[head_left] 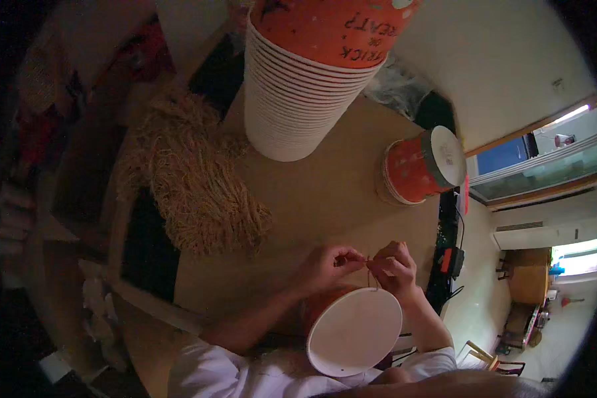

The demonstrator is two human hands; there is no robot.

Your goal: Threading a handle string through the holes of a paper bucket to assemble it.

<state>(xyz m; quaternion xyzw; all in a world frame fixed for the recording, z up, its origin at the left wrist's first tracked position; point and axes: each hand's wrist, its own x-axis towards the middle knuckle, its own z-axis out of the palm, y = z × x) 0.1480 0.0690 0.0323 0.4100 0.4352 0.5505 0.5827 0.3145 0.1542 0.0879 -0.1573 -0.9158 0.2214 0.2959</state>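
Along the worktop's [312, 205] left edge lies a tan, stringy fibre bundle [192, 176]; toward the far edge, a tall orange-and-white bucket stack [305, 99]. By the near edge, left hand [328, 268] and right hand [396, 267], fingertips closed, pinch a thin tan cord [369, 276] above a white-ended orange bucket [355, 331]; near the right edge, a squat orange tub [414, 167].

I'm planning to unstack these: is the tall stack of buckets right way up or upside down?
Upside down. On the stack, white rims sit below the orange body, and its lettering appears inverted.
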